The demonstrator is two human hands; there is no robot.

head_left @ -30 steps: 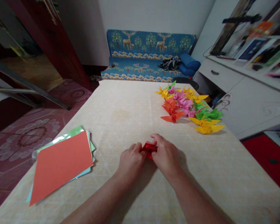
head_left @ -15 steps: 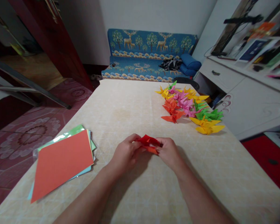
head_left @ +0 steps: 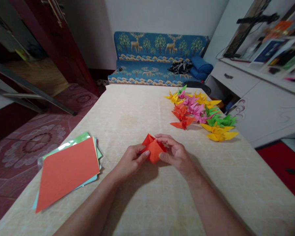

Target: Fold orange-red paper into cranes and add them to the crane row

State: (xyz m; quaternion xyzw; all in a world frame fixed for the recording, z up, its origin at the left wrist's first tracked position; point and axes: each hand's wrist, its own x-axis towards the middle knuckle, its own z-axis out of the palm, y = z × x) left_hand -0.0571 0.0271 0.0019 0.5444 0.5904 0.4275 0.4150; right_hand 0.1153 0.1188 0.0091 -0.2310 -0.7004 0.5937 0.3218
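A folded red paper (head_left: 154, 150) is held up over the middle of the table, its upper folds standing apart. My left hand (head_left: 134, 159) pinches its left side, thumb on the front face and fingers behind. At its right side is my right hand (head_left: 177, 155), with the thumb at the lower right edge and the fingers curved round the top edge. Several folded paper cranes (head_left: 194, 106) in yellow, pink, green and red lie at the table's far right. On the left lies a stack of coloured sheets (head_left: 68, 173) with a red one on top.
The table (head_left: 132, 105) has a pale patterned cover. Behind it stands a blue sofa (head_left: 159, 49) with a deer print. A white cabinet (head_left: 272, 95) is on the right, and a dark red door (head_left: 61, 42) on the left.
The red paper has turned, so a broad front face and raised upper folds now show. My right hand's fingers have lifted and spread round its upper right side.
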